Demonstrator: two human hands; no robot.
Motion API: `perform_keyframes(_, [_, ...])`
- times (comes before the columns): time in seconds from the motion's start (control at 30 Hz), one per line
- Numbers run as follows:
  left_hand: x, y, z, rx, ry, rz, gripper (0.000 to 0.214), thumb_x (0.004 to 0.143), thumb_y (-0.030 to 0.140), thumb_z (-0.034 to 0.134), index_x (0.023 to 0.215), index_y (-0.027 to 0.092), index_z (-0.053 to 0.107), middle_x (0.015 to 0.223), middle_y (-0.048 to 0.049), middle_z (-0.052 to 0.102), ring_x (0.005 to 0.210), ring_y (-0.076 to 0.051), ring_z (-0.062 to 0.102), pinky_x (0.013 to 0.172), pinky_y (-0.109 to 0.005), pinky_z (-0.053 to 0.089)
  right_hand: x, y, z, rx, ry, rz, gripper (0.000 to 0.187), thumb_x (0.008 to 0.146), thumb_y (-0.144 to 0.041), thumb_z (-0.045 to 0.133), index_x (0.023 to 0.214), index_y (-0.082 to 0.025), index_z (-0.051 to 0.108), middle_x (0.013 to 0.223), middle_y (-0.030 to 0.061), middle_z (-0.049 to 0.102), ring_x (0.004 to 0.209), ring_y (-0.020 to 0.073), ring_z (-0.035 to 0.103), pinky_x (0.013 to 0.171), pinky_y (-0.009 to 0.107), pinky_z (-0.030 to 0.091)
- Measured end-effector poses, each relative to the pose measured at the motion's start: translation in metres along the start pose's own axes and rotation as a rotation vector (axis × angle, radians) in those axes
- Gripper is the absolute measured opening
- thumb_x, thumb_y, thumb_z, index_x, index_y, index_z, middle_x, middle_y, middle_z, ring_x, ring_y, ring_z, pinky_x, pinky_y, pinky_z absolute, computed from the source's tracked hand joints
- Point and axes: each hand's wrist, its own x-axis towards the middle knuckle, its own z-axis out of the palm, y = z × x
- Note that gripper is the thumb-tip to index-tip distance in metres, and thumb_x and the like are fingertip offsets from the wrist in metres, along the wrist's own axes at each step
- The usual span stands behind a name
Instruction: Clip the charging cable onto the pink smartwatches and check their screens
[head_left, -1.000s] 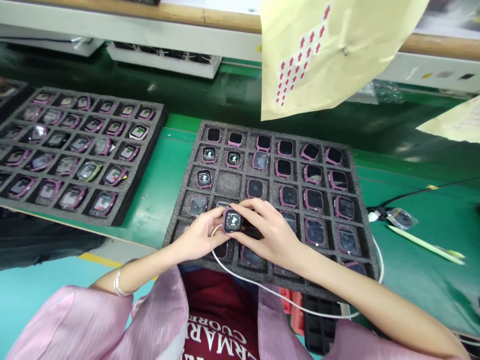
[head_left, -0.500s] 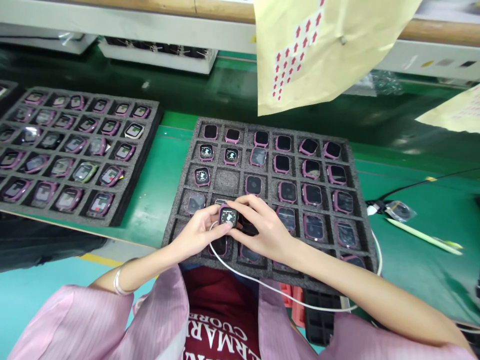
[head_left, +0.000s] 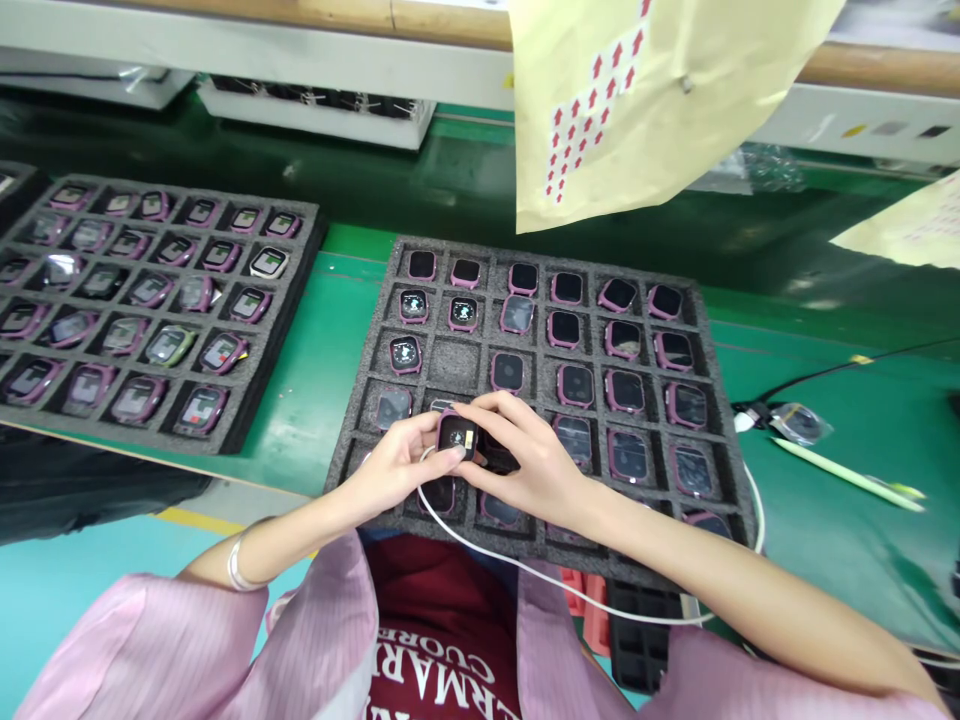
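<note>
Between my two hands is a purple-cased smartwatch (head_left: 457,434), its dark screen lit and facing up. My left hand (head_left: 405,455) grips its left and lower side, the thumb lying across the bottom of the screen. On the right edge, my right hand (head_left: 525,452) pinches the case with closed fingers. A white cable (head_left: 480,548) runs from the left hand's fingers; its end at the watch is hidden. Below the hands lies a grey foam tray (head_left: 452,362) holding several purple watches. Three watches at its upper left, one of them a lit watch (head_left: 406,353), show bright faces.
Another foam tray (head_left: 259,385) of watches stands on the left. A green pen (head_left: 847,472) and a black cable (head_left: 795,380) lie on the green table (head_left: 322,330) at right. A yellow paper sheet (head_left: 637,120) hangs from the shelf above.
The held watch's screen has changed from a larger lit face to a darker display with a small yellowish patch. Both hands stay in almost the same place.
</note>
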Motion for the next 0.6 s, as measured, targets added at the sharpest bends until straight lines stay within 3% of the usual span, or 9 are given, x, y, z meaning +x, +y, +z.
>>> perform_keyframes(0.17, [-0.001, -0.003, -0.005, -0.056, -0.060, 0.010, 0.028, 0.082, 0.024, 0.068, 0.107, 0.012, 0.061, 0.099, -0.0109, 0.071, 0.092, -0.023, 0.069, 0.083, -0.030, 0.055, 0.008, 0.001, -0.011, 0.262, -0.042, 0.040, 0.043, 0.087, -0.033, 0.067, 0.126, -0.018, 0.057, 0.103, 0.0106, 0.058, 0.092, 0.0219, 0.059, 0.082, 0.039, 0.053])
perform_keyframes(0.3, [-0.002, -0.004, -0.013, -0.148, -0.215, -0.059, 0.029, 0.084, 0.028, 0.066, 0.108, 0.012, 0.061, 0.094, -0.0131, 0.072, 0.077, -0.022, 0.072, 0.073, -0.030, 0.059, 0.013, 0.004, -0.015, 0.587, -0.071, 0.134, 0.032, 0.089, -0.035, 0.066, 0.118, -0.021, 0.066, 0.099, 0.0075, 0.061, 0.089, 0.0185, 0.060, 0.081, 0.036, 0.052])
perform_keyframes(0.4, [-0.004, -0.004, -0.017, -0.154, -0.299, -0.092, 0.030, 0.084, 0.031, 0.067, 0.106, 0.011, 0.061, 0.092, -0.0154, 0.073, 0.069, -0.022, 0.072, 0.064, -0.026, 0.059, 0.014, 0.003, -0.010, 0.752, -0.043, 0.226, 0.029, 0.082, -0.038, 0.074, 0.107, -0.023, 0.072, 0.092, 0.0057, 0.060, 0.083, 0.0173, 0.059, 0.075, 0.033, 0.052])
perform_keyframes(0.5, [-0.005, -0.004, -0.018, -0.137, -0.340, -0.099, 0.030, 0.082, 0.032, 0.068, 0.102, 0.011, 0.061, 0.090, -0.0156, 0.072, 0.065, -0.021, 0.072, 0.059, -0.024, 0.058, 0.014, 0.001, -0.006, 0.852, -0.053, 0.257, 0.030, 0.074, -0.038, 0.080, 0.100, -0.024, 0.075, 0.088, 0.0038, 0.058, 0.078, 0.0152, 0.056, 0.071, 0.031, 0.051])
perform_keyframes(0.6, [-0.006, -0.006, -0.018, -0.121, -0.367, -0.089, 0.033, 0.082, 0.032, 0.069, 0.106, 0.011, 0.060, 0.084, -0.0129, 0.072, 0.060, -0.021, 0.071, 0.052, -0.022, 0.057, 0.014, 0.002, -0.008, 0.862, -0.058, 0.193, 0.030, 0.075, -0.034, 0.080, 0.103, -0.024, 0.074, 0.089, 0.0032, 0.057, 0.078, 0.0143, 0.055, 0.070, 0.029, 0.050])
